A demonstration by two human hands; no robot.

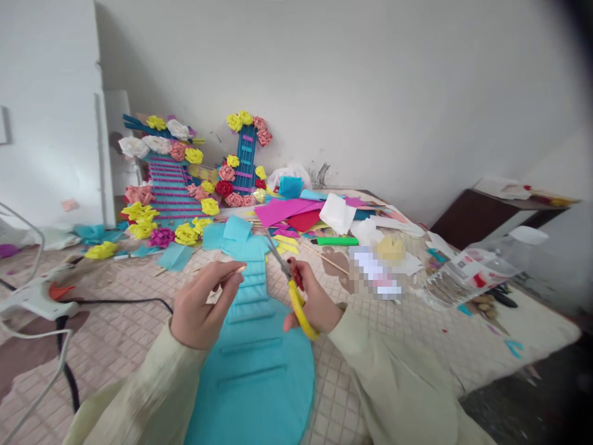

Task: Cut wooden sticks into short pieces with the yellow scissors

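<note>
My left hand is closed in a pinch above the blue guitar-shaped piece. A tiny pale tip shows at its fingertips; what it belongs to I cannot make out. In my right hand is a pair of scissors with yellow handles, blades pointing up and away. Something dark red shows beside the handle, its kind unclear. The blue piece lies flat beneath both hands, with raised strips across its neck and body. Blue paper lies around its far end.
Two flower-covered decorated pieces lean at the back wall. Coloured paper sheets, a green marker and thin sticks lie beyond my hands. A large plastic bottle is on the right; a power strip with cables is on the left.
</note>
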